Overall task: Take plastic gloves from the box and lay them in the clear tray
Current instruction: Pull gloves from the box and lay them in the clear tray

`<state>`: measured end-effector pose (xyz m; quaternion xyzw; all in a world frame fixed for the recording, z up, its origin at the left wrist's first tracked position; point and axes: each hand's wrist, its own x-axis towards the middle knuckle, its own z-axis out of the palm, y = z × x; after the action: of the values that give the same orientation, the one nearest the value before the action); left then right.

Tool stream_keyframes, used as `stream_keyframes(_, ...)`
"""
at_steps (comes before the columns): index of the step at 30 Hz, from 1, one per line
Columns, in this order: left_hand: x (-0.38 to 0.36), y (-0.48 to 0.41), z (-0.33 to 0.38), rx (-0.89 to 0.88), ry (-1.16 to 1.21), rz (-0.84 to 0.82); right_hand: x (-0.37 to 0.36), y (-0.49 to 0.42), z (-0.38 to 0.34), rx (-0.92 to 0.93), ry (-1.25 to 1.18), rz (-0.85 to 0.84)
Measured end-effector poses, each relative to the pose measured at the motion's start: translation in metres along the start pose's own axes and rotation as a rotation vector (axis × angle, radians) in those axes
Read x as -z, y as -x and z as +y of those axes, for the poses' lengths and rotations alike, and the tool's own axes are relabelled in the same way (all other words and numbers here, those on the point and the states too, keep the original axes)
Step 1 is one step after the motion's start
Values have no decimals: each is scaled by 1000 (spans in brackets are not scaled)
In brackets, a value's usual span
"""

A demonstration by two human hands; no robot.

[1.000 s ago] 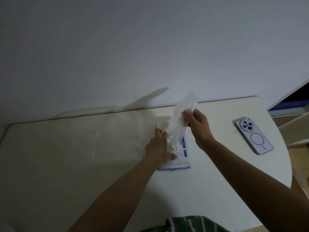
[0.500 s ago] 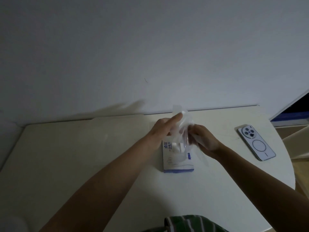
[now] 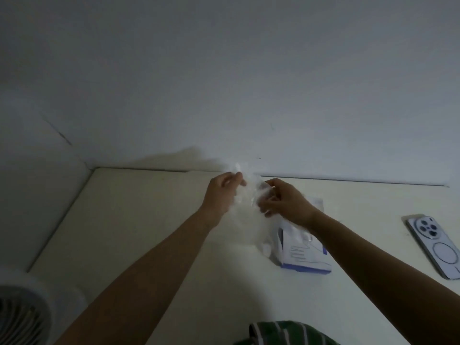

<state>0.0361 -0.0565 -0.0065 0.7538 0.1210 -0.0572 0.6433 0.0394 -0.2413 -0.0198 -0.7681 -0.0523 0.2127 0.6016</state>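
Note:
A thin clear plastic glove hangs blurred in the air between my two hands, above the table. My left hand pinches its upper left edge. My right hand grips its right side with curled fingers. The white and blue glove box lies flat on the table just below and right of my right hand, partly hidden by my right wrist. The clear tray cannot be made out in the dim light; it lay left of the box in the earlier frames.
A phone lies face down near the table's right side. A white fan sits at the lower left corner. The cream table meets the wall at the back and left.
The glove has come out of the box and both hands have carried it left of the box. The camera has turned left, bringing the fan into view.

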Motion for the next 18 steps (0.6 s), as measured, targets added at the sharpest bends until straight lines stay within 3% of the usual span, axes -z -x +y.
stream_keyframes(5, 57, -16, -28, -134, -425, 210, -9, -38, -15, -152, -175, 329)
stream_keyframes(7, 73, -22, -41, -131, -598, 229, -11, -48, -19, -59, 34, 494)
stream_keyframes(9, 79, -24, -48, -120, -723, 239, -20, -43, -33, 200, 190, 598)
stream_keyframes(11, 77, -28, -51, -115, -849, 255, -39, -37, -53, 436, 223, 503)
stream_keyframes(13, 72, -28, -50, -103, -1000, 241, -64, -36, -61, 492, 319, 243)
stream_keyframes(15, 68, -30, -51, -79, -1117, 190, -85, -49, -47, 370, 559, 4)
stream_keyframes(18, 65, -32, -53, -34, -1257, 88, -96, -76, -5, 46, 823, -137)
